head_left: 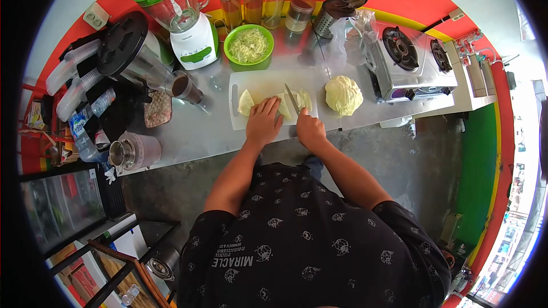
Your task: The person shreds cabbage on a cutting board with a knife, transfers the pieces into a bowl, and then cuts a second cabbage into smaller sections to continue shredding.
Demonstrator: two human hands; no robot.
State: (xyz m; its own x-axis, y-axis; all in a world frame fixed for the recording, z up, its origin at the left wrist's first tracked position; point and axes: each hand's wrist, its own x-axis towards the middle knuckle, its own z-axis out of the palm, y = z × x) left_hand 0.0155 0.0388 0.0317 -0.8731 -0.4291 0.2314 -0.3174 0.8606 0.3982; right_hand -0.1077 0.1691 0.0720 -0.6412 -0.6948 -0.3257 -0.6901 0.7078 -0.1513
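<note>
On the steel counter lies a white cutting board (242, 78) with cut cabbage on it. My left hand (264, 117) presses down on a cabbage piece (285, 106), fingers laid over its left part. My right hand (311, 129) is closed round the handle of a knife (291, 98), whose blade points away from me beside that piece. Sliced cabbage (305, 100) lies to the right of the blade. A separate cabbage wedge (245, 102) rests at the board's left side. A large cabbage head (343, 96) sits just right of the board.
Behind the board stands a green bowl (249, 45) of shredded cabbage, with a blender (194, 40) to its left. Pump bottles (253, 5) line the wall. A gas stove (411, 63) is at the right. A dark drink cup (184, 88) and a cloth (157, 109) lie left.
</note>
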